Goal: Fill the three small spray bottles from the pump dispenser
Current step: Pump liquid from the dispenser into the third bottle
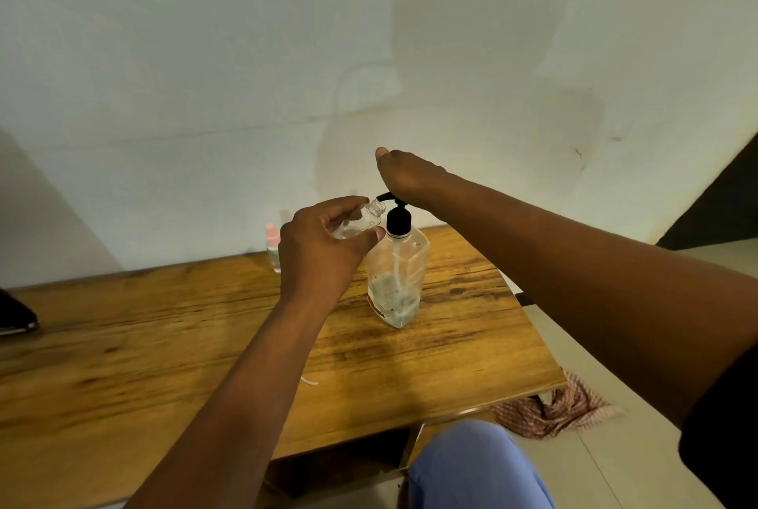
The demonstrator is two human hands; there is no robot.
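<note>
On wooden table point(164, 344), left hand point(324, 246) grips tilted open spray bottle point(365, 219) at pump dispenser point(396, 274) nozzle; right hand point(404, 176) presses pump, finger curl unclear; keep mouth beneath spout, press slowly.

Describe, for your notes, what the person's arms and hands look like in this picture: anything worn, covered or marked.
Both forearms are bare from wrist to past the elbow. The left hand and right hand wear no gloves; no rings, watch or bracelet show. A dark sleeve covers the right upper arm at the frame's edge; the left arm's sleeve is out of view. No markings or bandages are visible.
</note>
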